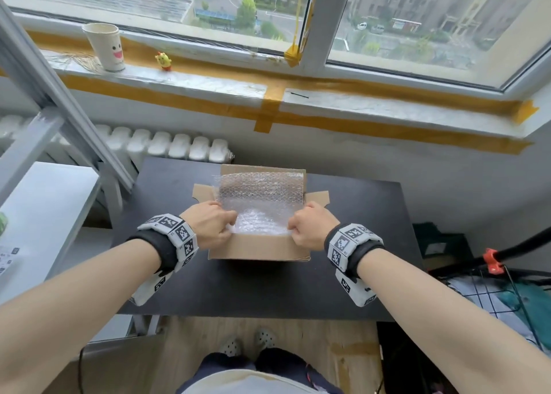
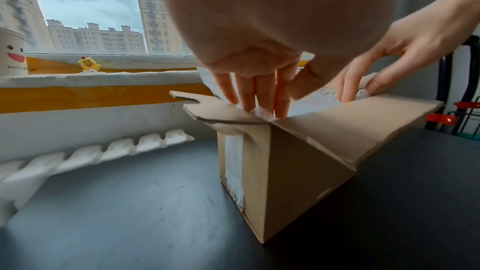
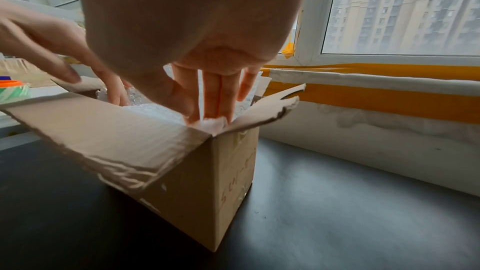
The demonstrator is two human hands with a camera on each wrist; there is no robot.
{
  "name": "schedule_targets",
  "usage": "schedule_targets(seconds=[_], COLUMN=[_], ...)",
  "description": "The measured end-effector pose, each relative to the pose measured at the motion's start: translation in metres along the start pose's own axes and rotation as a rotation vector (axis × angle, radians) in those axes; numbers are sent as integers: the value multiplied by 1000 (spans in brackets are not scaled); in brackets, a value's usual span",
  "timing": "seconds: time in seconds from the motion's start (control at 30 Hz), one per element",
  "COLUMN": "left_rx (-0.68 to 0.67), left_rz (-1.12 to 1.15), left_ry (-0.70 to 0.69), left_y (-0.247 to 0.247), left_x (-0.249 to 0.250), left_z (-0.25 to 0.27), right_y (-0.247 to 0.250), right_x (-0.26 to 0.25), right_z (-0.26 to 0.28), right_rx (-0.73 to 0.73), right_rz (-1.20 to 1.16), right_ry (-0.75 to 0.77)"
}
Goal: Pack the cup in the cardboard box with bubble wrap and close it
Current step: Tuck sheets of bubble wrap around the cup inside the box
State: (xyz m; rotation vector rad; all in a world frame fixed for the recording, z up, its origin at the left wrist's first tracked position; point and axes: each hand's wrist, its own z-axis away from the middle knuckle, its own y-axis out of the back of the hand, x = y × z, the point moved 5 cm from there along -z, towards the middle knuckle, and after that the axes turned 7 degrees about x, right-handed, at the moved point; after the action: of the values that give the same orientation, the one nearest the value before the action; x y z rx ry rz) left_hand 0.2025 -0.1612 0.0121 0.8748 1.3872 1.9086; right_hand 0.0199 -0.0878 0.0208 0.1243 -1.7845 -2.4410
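An open cardboard box stands in the middle of the black table, its flaps spread outward. Clear bubble wrap fills its mouth and rises against the far flap. My left hand is at the near left corner; in the left wrist view its straight fingers press the wrap down inside the box. My right hand does the same at the near right corner, fingers straight on the wrap. A white paper cup with a smiling face stands far off on the windowsill.
A small yellow chick figure sits on the sill beside the cup. A white radiator runs behind the table. A white surface lies to the left. A black stand with an orange clamp is at the right.
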Motion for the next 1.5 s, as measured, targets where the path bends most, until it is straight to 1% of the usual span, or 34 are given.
schedule_targets(seconds=[0.13, 0.23, 0.3, 0.37, 0.4, 0.43, 0.5, 0.53, 0.57, 0.6, 0.67, 0.73, 0.8, 0.97, 1.07, 1.13, 1.23, 1.3, 1.4, 1.5], left_rx=[-86, -61, -38, -1, 42, 113, 248, 278, 301, 324, 310, 258, 198, 121, 47, -6, -102, -144, -147, -90], left_rz=[-58, -133, -131, -115, -99, -67, -75, -89, -113, -128, -108, -95, -123, -93, -41, 11, 46, 48, 77, 54], left_ry=[-60, -55, -52, -63, -58, -65, -89, -84, -79, -76, -61, -38, -10, 31, 62, 79, 84, 89, 88, 37], left_y=[-14, -16, -13, -6, -4, 1, 9, 10, 10, 11, 13, 8, 5, 0, -4, -6, -9, -11, -6, 5], left_x=[1, 3, 5, 6, 5, 6, 9, 11, 11, 12, 16, 17, 16, 14, 13, 10, 6, 5, 3, 0], left_z=[-6, -10, -14, -14, -14, -14, -15, -14, -16, -17, -23, -29, -33, -38, -43, -48, -54, -56, -56, -52], right_y=[-4, -11, -12, -5, -1, 3, 11, 13, 15, 16, 12, 3, -3, -13, -11, -11, -16, -19, -14, 0], right_x=[-2, -5, -3, 0, 2, 4, 2, 0, -1, -2, -1, 1, 1, 2, 5, 7, 13, 16, 17, 18], right_z=[-4, -3, -4, -4, -4, -4, -5, -5, -7, -9, -17, -23, -25, -21, -24, -30, -38, -39, -42, -42], right_rx=[-43, -123, -124, -52, 10, 88, 294, 380, 442, 475, 356, 198, 136, 113, 83, 59, 21, -13, -27, 71], right_rz=[18, 13, -39, -114, -141, -152, -136, -107, -88, -83, -116, -90, -54, -116, -129, -91, 29, 38, -20, -22], right_ry=[26, 37, 15, -26, -42, -41, 34, 84, 113, 128, 98, 79, 79, 45, 15, 22, 43, 33, 23, 17])
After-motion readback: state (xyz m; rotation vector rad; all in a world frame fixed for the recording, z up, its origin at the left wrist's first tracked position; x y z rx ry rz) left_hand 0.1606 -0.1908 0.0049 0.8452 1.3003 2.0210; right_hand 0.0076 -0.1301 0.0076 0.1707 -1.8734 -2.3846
